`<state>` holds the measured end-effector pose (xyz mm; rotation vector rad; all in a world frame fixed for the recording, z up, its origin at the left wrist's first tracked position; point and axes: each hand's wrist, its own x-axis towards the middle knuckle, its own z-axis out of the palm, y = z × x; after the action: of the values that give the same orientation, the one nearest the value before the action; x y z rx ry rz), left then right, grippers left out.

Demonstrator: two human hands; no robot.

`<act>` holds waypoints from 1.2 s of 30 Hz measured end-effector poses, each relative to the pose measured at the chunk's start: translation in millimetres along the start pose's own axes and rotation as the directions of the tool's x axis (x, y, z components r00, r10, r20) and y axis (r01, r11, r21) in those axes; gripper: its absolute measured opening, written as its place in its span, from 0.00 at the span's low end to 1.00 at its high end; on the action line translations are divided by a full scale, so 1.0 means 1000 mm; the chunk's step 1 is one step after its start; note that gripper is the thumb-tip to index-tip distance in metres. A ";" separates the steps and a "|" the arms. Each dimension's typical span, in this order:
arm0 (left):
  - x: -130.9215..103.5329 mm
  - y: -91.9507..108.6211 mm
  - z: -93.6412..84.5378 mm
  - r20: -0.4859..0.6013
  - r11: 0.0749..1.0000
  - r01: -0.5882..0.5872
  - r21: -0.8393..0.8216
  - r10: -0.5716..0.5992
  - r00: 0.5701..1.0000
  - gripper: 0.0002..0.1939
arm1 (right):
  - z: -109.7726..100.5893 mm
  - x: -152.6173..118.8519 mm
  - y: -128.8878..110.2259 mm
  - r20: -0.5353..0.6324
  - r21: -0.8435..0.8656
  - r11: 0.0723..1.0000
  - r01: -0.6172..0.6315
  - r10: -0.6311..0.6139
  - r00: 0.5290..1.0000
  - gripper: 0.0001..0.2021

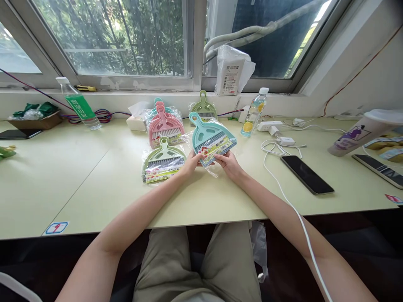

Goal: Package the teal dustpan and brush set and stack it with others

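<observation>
1. The blue dustpan set [211, 139], a small dustpan and brush sealed in a clear bag, is held just above the desk [94, 184] at the middle of the view, straight ahead of the person. Its handle points up and away to the left, toward the window; its wide labelled end faces the person, so the long axis runs from the hands outward.
2. The left hand [191, 162] has its grip closed on the near left corner of the bag, thumb on top of the label.
3. The right hand [229, 163] has its grip closed on the near right corner in the same way. Both hands are equally near, one at each side of the wide end.
4. Just left of it, touching the left hand's knuckles or nearly so, lies a green dustpan set [162, 161] flat on the desk. Behind are a pink dustpan set [165, 128] stacked over another blue one, and a second green set [203, 108] leaning at the wall.
5. To the right, a white cable [277, 176] and a dark phone [307, 175] lie near; a bottle [253, 113] stands beyond them.
6. Open desk lies before the hands to the near edge, and widely to the left.
</observation>
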<state>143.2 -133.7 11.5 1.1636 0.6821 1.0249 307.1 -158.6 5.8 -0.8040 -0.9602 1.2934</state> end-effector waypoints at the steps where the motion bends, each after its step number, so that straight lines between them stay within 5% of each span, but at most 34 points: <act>1: 0.000 0.000 0.000 -0.009 1.000 0.000 -0.002 0.000 1.000 0.25 | 0.000 0.001 0.000 0.001 0.008 1.000 -0.004 0.004 1.000 0.19; 18: 0.004 0.005 -0.003 0.025 0.998 0.045 -0.046 -0.044 0.999 0.24 | -0.018 0.013 -0.007 0.183 -0.078 0.986 -0.146 0.158 0.970 0.14; 21: 0.006 0.010 -0.007 -0.025 0.989 0.035 -0.141 -0.039 0.999 0.24 | -0.032 0.017 -0.015 0.208 -0.124 0.973 -0.197 0.219 0.953 0.12; 24: 0.011 0.016 -0.019 -0.153 0.973 0.035 -0.230 -0.072 0.986 0.22 | -0.055 0.025 -0.021 0.090 -0.201 0.957 -0.207 0.229 0.969 0.12; 27: 0.018 0.023 -0.035 -0.238 0.963 0.029 -0.270 -0.096 0.966 0.19 | -0.072 0.033 -0.022 -0.171 -0.347 0.934 -0.087 0.028 0.985 0.15; 29: 0.020 0.026 -0.043 -0.228 0.960 0.027 -0.280 -0.094 0.969 0.20 | -0.075 0.033 -0.022 -0.218 -0.530 0.846 0.069 -0.213 0.952 0.21; 33: 0.021 0.027 -0.048 -0.184 0.969 0.044 -0.243 -0.091 0.979 0.19 | -0.060 0.024 -0.020 0.034 -0.781 0.516 0.351 -0.527 0.850 0.35; 36: 0.019 0.025 -0.046 -0.121 0.970 0.110 -0.219 -0.139 0.983 0.17 | -0.051 0.018 -0.018 0.155 -0.834 0.372 0.408 -0.551 0.820 0.27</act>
<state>104.1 -96.7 23.1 0.8616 0.7256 1.0486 361.7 -140.9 3.8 -1.2052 -1.5917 0.1369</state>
